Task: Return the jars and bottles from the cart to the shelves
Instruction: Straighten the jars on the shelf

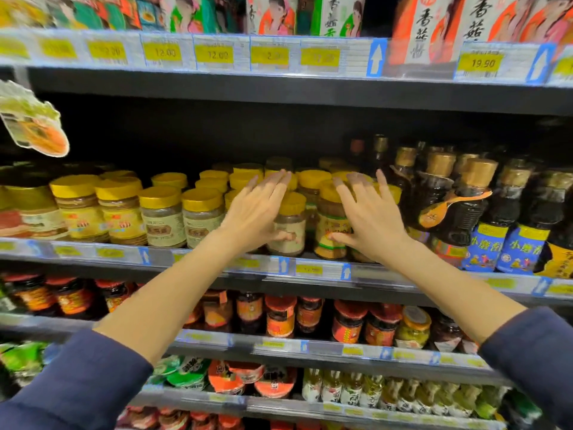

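Currently both grips are open flat, fingers straight and spread, holding nothing. Left grip point(257, 212) is just left of the pale-label jar point(290, 231), thumb on its front. Right grip point(369, 218) is right of that jar, thumb touching the yellow-label jar point(330, 234) next to it. Both jars stand upright at the front of the middle shelf point(310, 270). Dark sauce bottles point(449, 212) are further right.

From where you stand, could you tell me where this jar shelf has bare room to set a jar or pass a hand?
Headroom runs above the yellow lids, under the upper shelf board. A narrow slot sits between the pale-labelled jar and the yellow-labelled jar, between the left hand and right hand. Elsewhere the jars and dark bottles stand packed.
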